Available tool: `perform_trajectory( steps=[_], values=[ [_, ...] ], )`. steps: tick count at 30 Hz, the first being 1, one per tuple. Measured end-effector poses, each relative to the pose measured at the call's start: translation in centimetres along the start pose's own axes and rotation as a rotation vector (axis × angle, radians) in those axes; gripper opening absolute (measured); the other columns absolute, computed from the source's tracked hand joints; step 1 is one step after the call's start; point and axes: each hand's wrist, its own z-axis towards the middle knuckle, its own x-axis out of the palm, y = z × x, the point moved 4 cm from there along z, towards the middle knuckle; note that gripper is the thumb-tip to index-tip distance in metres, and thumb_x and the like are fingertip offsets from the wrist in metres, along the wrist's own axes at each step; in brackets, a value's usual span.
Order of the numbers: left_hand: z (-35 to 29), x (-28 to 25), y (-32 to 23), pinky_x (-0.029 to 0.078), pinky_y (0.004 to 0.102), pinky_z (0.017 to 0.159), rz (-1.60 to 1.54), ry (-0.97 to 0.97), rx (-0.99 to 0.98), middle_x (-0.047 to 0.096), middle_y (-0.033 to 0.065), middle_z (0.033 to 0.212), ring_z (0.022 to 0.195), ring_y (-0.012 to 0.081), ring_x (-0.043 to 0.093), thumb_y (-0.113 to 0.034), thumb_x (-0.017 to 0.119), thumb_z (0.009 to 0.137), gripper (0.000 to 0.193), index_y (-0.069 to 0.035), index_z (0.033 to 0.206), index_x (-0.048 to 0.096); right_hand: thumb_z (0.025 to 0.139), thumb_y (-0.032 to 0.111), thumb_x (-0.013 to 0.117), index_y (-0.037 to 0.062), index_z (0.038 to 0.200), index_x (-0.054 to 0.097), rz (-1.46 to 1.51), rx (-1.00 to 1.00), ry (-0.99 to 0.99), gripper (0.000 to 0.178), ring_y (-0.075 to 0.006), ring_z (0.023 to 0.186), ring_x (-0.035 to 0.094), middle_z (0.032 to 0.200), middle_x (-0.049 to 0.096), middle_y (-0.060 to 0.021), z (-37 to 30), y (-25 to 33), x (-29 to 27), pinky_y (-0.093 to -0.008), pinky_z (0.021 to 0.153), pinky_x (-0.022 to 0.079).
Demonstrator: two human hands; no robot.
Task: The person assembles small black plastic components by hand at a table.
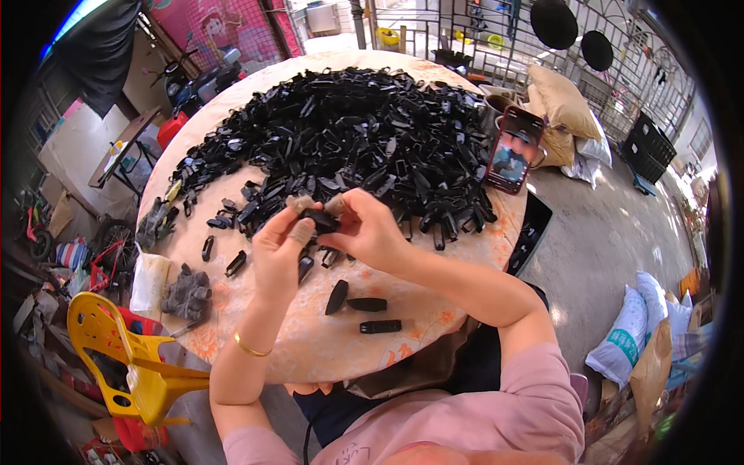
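Over the near edge of a big heap of small black plastic parts (pixel 341 132), both hands meet at one black plastic piece (pixel 321 220). My left hand (pixel 280 242) pinches it from the left, its fingers closed, and my right hand (pixel 370 231) grips its other side. Some fingertips carry greyish-beige coverings. Below the hands lie a few separate parts: an upright-lying black piece (pixel 337 297), a flat oval one (pixel 366 304) and a glossy oblong one (pixel 380 326). Two more loose pieces, one of them a small black frame (pixel 235 263), rest left of my left wrist.
A round table (pixel 434 298) with a flowered cover bears the heap. A phone (pixel 513 151) stands upright at its right edge. Dark grey gloves (pixel 187 294) lie at the left edge, near a yellow plastic chair (pixel 143 372). Sacks (pixel 566 105) and a black crate (pixel 649 149) stand at right.
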Motion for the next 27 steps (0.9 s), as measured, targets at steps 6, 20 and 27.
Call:
perform_trajectory(
  steps=[6,20,27],
  values=[
    [0.3,-0.7,-0.9,0.046,0.0242,0.082,-0.035,0.206,-0.023,0.064,0.0086,0.098,0.089,0.0123,0.059,0.004,0.053,0.083,0.021,0.003,0.103,0.06,0.073,0.021,0.072,-0.0013,0.095,0.062,-0.083,-0.167,0.287,0.033,-0.0168,0.058,0.054,0.069,0.057,-0.0091,-0.1,0.7,0.3,-0.0281,0.053,0.043],
    [-0.2,-1.3,-1.1,0.045,0.0262,0.058,0.927,0.602,-0.096,0.063,0.01,0.072,0.06,0.0128,0.056,-0.013,0.068,0.074,0.025,-0.002,0.093,0.058,0.07,0.007,0.062,0.0065,0.085,0.066,-0.342,-0.186,0.32,0.016,-0.0213,0.066,0.06,0.079,0.063,-0.0071,2.4,0.0,-4.1,-0.0307,0.062,0.049],
    [1.0,-1.3,-1.5,0.045,0.0291,0.061,0.872,0.374,0.057,0.061,0.0117,0.074,0.066,0.0211,0.058,-0.01,0.064,0.077,0.012,0.001,0.082,0.065,0.068,0.0,0.057,0.0091,0.101,0.06,-0.755,-0.345,0.658,0.034,-0.0277,0.087,0.056,0.097,0.054,-0.0064,-0.3,-0.7,-1.0,-0.0353,0.074,0.048]
  ],
)
